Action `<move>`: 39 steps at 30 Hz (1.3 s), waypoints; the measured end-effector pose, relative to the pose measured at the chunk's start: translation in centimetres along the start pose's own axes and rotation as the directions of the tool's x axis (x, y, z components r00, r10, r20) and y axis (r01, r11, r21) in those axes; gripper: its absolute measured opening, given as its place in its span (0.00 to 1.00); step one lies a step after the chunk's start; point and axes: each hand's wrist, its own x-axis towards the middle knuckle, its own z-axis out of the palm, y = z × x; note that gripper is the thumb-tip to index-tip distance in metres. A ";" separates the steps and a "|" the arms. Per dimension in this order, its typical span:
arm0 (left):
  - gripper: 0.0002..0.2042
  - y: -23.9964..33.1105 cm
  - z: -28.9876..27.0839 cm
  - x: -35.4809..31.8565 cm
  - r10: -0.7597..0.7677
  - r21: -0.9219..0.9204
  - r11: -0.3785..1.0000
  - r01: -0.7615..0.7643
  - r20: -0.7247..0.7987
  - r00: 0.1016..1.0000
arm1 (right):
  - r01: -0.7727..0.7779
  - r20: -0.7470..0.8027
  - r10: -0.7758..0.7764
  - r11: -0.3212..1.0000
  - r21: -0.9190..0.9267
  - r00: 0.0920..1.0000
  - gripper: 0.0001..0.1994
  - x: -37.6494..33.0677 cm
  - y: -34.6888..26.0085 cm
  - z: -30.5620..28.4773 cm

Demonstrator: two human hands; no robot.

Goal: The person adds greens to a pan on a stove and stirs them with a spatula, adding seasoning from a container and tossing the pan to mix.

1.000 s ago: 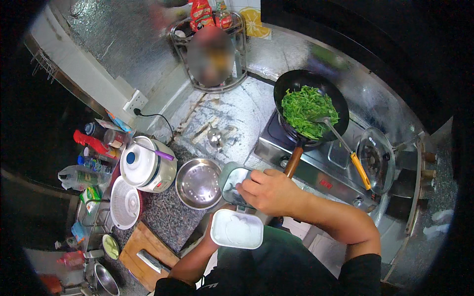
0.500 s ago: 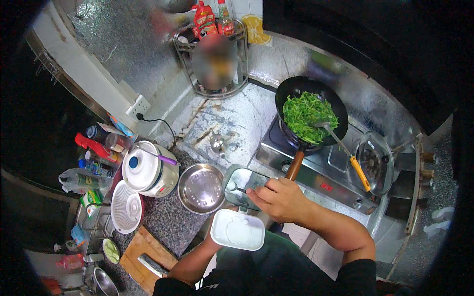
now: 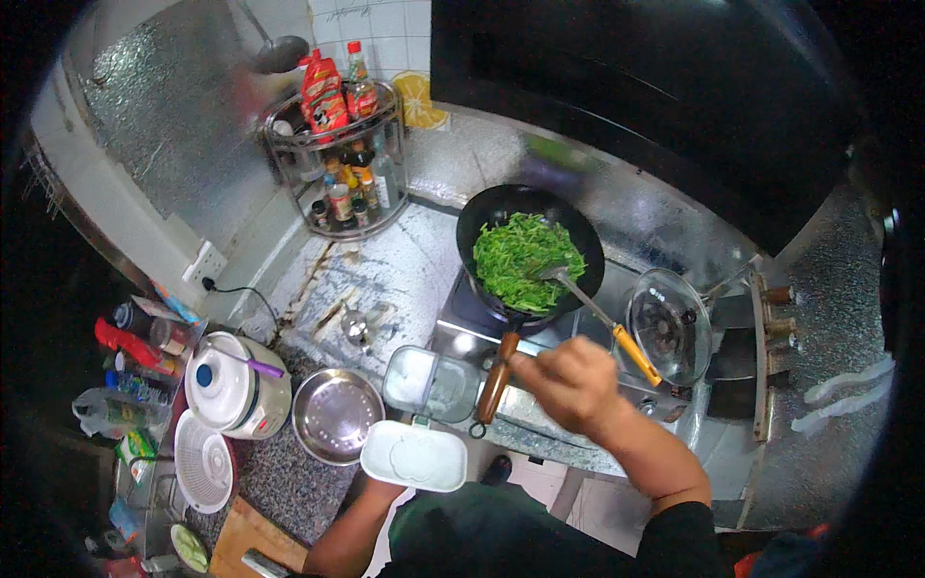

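Note:
My left hand supports a two-compartment seasoning box; the raised white lid hides most of its fingers. White grains lie in both compartments. My right hand is closed, just right of the wok's wooden handle; whatever its fingers hold is hidden. Ahead, a black wok on the stove contains chopped green vegetables. A spatula with a yellow handle rests in it, its blade among the greens.
Right of the wok stands a glass lid. A steel bowl, a rice cooker and a white strainer line the left counter. Nearer lie a cutting board and knife. A bottle rack fills the far corner.
My right hand has left the seasoning box, where it held a small spoon, and moved right, beside the wok handle. The left hand still holds the box. The whole view has shifted.

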 end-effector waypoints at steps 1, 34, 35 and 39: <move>0.15 -0.3 0.0 -0.1 -0.007 -0.024 1.000 0.007 -0.011 1.000 | -0.023 -0.038 0.022 0.999 -0.029 0.999 0.17 0.3 1.4 -0.7; 0.17 -2.8 -0.4 -0.7 -0.171 -0.258 0.955 0.146 -0.077 0.982 | -0.313 -0.067 0.310 0.882 -0.351 0.948 0.08 -1.8 14.7 0.2; 0.17 -3.1 -0.5 -0.7 -0.170 -0.316 0.938 0.144 -0.058 0.984 | -0.317 -0.096 0.303 0.879 -0.357 0.948 0.08 -1.4 15.0 0.0; 0.16 0.0 -0.4 0.1 -0.167 -0.570 0.803 0.175 0.067 0.984 | -0.340 0.120 0.440 0.815 -0.469 0.890 0.06 -5.7 19.6 2.2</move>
